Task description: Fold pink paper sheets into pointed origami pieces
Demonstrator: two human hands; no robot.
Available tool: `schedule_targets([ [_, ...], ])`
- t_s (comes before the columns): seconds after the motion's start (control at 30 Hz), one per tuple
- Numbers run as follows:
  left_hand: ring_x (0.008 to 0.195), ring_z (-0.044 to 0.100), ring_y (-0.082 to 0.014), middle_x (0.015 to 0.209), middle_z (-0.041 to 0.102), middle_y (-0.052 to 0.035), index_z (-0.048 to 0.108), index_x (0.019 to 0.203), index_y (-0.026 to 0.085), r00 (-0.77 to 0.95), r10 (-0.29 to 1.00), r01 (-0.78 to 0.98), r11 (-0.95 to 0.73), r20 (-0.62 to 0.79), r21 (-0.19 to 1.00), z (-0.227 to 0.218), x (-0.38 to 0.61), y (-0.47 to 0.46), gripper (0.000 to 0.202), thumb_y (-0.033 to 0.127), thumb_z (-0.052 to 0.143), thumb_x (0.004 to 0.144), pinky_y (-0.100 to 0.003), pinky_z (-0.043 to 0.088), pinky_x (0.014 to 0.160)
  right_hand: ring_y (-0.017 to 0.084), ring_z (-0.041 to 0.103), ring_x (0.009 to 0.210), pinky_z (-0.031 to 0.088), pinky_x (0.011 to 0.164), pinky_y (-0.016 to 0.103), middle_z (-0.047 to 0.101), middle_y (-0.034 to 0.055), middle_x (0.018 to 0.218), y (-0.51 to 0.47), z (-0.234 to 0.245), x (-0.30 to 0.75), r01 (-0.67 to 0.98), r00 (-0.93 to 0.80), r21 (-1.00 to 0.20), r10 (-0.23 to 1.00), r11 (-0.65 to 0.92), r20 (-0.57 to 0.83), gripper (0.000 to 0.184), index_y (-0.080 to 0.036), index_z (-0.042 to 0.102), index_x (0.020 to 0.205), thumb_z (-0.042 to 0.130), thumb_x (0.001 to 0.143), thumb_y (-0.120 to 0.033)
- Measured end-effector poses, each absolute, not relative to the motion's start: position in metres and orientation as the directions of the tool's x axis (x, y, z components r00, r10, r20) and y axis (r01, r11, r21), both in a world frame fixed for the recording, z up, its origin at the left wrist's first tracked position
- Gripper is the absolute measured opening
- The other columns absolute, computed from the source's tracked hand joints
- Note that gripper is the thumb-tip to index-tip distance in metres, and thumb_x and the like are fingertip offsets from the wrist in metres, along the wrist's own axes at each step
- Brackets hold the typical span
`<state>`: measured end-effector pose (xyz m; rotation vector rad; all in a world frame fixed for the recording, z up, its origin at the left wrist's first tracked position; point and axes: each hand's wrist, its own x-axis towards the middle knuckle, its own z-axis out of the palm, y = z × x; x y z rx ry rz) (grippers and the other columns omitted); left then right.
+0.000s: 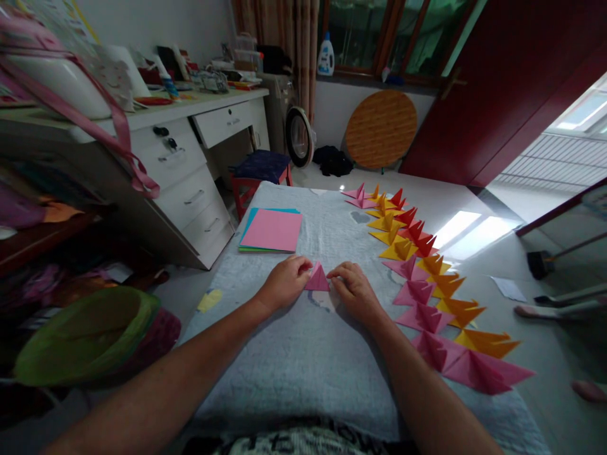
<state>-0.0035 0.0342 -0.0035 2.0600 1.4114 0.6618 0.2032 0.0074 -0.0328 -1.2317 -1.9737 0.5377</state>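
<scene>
A small pink folded paper triangle (pixel 317 279) lies on the grey cloth-covered table (pixel 303 354) in front of me. My left hand (pixel 285 282) presses its left edge with curled fingers. My right hand (pixel 353 285) pinches its right edge the same way. A stack of square coloured paper sheets (pixel 272 230), pink on top, lies further back on the left. Along the table's right side runs a long row of folded paper pieces (pixel 417 278) in pink, yellow, orange and red.
A white desk with drawers (pixel 190 170) stands to the left, cluttered on top. A green bin (pixel 85 335) sits at the lower left. A red stool (pixel 258 174) stands beyond the table. A round wooden board (pixel 380 128) leans on the far wall.
</scene>
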Motion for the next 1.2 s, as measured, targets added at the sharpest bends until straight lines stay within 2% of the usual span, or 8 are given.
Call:
schedule_targets([
  [0.2,0.087,0.064,-0.0184,0.087,0.068,-0.0037,0.069,0.081,0.017,0.431,0.890,0.533,-0.383,0.148,0.754,-0.010,-0.008,0.025,0.021,0.008,0.050,0.079,-0.031,0.049,0.083,0.019,0.055,0.085,0.043,0.080,0.034,0.062,0.0037,0.083,0.003,-0.032,0.203,0.540,-0.340,-0.692,0.876,0.479,0.341,0.029,-0.021,0.072,0.087,0.051,0.081,-0.002],
  [0.33,0.077,0.062,-0.0156,0.089,0.067,-0.0030,0.068,0.088,0.016,0.330,0.928,0.532,-0.336,0.175,0.777,-0.014,-0.009,0.024,0.020,0.007,0.054,0.077,-0.028,0.051,0.075,0.019,0.056,0.086,0.042,0.082,0.035,0.062,0.0031,0.083,0.002,-0.029,0.203,0.538,-0.412,-0.667,0.851,0.515,0.324,0.033,-0.021,0.072,0.079,0.049,0.076,0.003],
  [0.47,0.083,0.062,-0.0175,0.102,0.064,-0.0060,0.067,0.107,0.016,0.284,0.934,0.571,-0.347,0.217,0.744,-0.018,-0.007,0.025,0.031,0.016,0.070,0.076,-0.032,0.053,0.079,0.020,0.055,0.084,0.041,0.082,0.036,0.062,0.0035,0.083,0.001,-0.027,0.200,0.560,-0.415,-0.640,0.846,0.526,0.333,0.027,-0.020,0.067,0.079,0.051,0.075,0.001],
  [0.7,0.090,0.061,-0.0187,0.097,0.063,-0.0036,0.067,0.096,0.019,0.411,0.879,0.554,-0.451,0.242,0.700,-0.021,-0.007,0.022,0.018,0.013,0.069,0.079,-0.031,0.050,0.081,0.021,0.056,0.084,0.043,0.078,0.034,0.062,0.0038,0.088,0.000,-0.030,0.196,0.617,-0.252,-0.687,0.923,0.384,0.290,0.025,-0.020,0.057,0.100,0.063,0.077,-0.011],
  [0.8,0.086,0.059,-0.0176,0.090,0.061,-0.0021,0.064,0.084,0.019,0.437,0.861,0.532,-0.482,0.261,0.696,-0.021,-0.005,0.020,0.006,0.013,0.066,0.082,-0.029,0.048,0.078,0.021,0.055,0.083,0.042,0.076,0.032,0.062,0.0029,0.083,0.001,-0.029,0.196,0.614,-0.297,-0.664,0.905,0.426,0.305,0.016,-0.021,0.058,0.089,0.065,0.079,-0.011],
  [0.9,0.081,0.058,-0.0157,0.085,0.060,-0.0005,0.061,0.078,0.019,0.432,0.854,0.500,-0.494,0.289,0.711,-0.020,-0.003,0.019,0.009,0.016,0.065,0.086,-0.027,0.045,0.073,0.020,0.054,0.081,0.041,0.074,0.031,0.061,0.0019,0.078,0.001,-0.027,0.196,0.595,-0.314,-0.657,0.887,0.462,0.339,0.015,-0.021,0.057,0.079,0.063,0.082,-0.008],
  [1.1,0.072,0.055,-0.0139,0.079,0.059,0.0013,0.058,0.079,0.019,0.409,0.877,0.507,-0.448,0.252,0.736,-0.020,-0.001,0.018,0.011,0.021,0.065,0.087,-0.025,0.043,0.066,0.019,0.054,0.080,0.042,0.074,0.031,0.060,0.0024,0.079,0.002,-0.028,0.196,0.590,-0.292,-0.668,0.891,0.454,0.349,0.013,-0.021,0.058,0.079,0.061,0.086,-0.011],
  [1.2,0.076,0.058,-0.0150,0.082,0.063,0.0003,0.062,0.085,0.019,0.438,0.869,0.509,-0.450,0.229,0.734,-0.019,0.000,0.019,0.004,0.021,0.064,0.088,-0.026,0.045,0.070,0.018,0.054,0.078,0.042,0.072,0.030,0.059,0.0020,0.077,0.003,-0.030,0.196,0.613,-0.296,-0.657,0.898,0.439,0.324,0.012,-0.020,0.060,0.078,0.061,0.085,-0.010],
])
